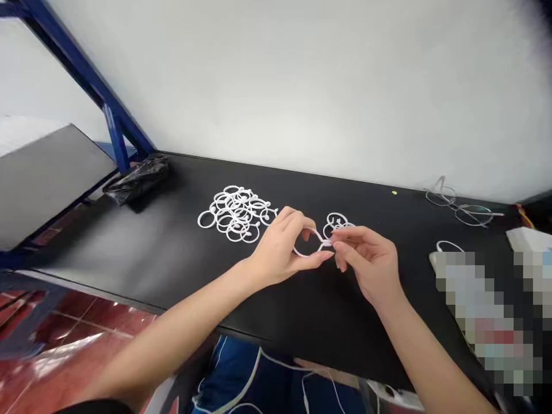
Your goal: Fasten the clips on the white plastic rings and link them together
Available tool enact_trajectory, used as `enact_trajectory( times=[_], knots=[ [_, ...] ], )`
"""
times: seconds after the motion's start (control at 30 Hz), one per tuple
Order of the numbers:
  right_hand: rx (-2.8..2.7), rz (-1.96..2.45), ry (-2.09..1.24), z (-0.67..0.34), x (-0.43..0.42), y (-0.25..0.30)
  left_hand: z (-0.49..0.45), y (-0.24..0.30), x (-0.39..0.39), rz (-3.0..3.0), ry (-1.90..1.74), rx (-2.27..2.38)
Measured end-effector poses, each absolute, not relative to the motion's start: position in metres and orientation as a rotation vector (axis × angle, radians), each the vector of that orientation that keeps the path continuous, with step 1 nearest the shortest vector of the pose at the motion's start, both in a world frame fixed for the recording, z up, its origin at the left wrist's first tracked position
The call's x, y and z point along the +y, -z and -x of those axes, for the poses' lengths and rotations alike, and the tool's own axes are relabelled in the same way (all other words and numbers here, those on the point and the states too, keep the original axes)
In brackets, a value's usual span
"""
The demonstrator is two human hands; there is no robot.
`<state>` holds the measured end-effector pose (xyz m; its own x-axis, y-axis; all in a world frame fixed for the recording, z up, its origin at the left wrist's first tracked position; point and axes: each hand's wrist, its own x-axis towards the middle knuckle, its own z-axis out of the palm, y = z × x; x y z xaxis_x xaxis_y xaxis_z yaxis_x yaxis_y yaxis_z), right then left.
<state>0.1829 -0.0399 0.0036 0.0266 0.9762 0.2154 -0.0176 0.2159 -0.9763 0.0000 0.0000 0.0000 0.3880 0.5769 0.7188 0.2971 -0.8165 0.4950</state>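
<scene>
Your left fingers [311,261] clamp a white ring [302,255], apparently to steady its ends [326,243], pinched by your right fingers [359,232] alongside.

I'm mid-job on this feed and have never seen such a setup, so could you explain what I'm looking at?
There is no machine here: these are a person's two bare hands. The single picture comes from a camera worn on the head, looking forward and down. The left hand holds a white ring; the right hand has its fingertips at the ring's narrow end, though whether they grip it is unclear. On the black table lie a pile of similar rings, a smaller group beyond the hands, eyeglasses at right and black plastic at far left.
</scene>
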Motion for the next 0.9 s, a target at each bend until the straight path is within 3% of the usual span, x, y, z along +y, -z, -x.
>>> enact_trajectory(
  times=[0.17,0.47,0.9],
  knots=[
    [-1.275,1.06,-1.003,-0.183,-0.041,0.006,-0.002,-0.001,0.001,-2.362,-1.455,0.693],
    [-1.858,0.973,-0.51,-0.179,-0.049,0.01,-0.002,0.001,0.001,-2.354,-1.405,0.656],
    [-1.884,0.965,-0.196,-0.174,-0.052,0.013,-0.003,-0.004,-0.008,-2.065,-1.107,0.652]
  ],
)
